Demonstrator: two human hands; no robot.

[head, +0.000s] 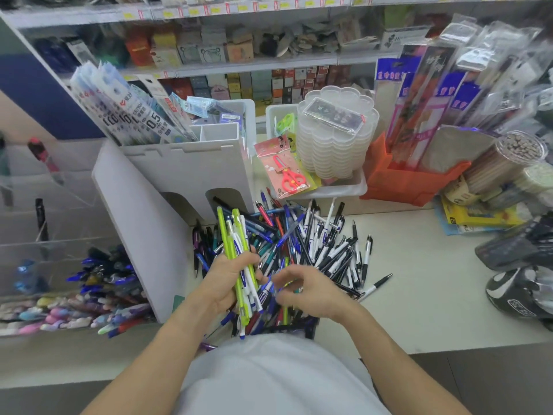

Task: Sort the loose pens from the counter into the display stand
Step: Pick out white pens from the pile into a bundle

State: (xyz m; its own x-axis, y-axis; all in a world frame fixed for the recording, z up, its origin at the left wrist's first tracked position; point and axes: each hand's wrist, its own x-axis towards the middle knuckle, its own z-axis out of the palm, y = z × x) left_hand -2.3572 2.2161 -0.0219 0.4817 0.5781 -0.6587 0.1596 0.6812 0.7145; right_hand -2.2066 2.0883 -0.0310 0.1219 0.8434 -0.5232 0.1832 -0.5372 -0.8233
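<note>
Many loose pens (pixel 323 247) remain heaped on the counter (pixel 419 280) while the left hand (pixel 227 283) grips a gathered bunch (pixel 242 265), the right hand (pixel 302 287) pinches at another, and the display stand (pixel 59 235) is partly filled.

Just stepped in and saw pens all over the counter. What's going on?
A person is sorting pens. The left hand holds a bundle of lime-green and white pens upright, while the right hand reaches with curled fingers into the pile on the counter; whether it has a pen yet is unclear. The clear stand on the left already has pens in its lower tiers.
</note>
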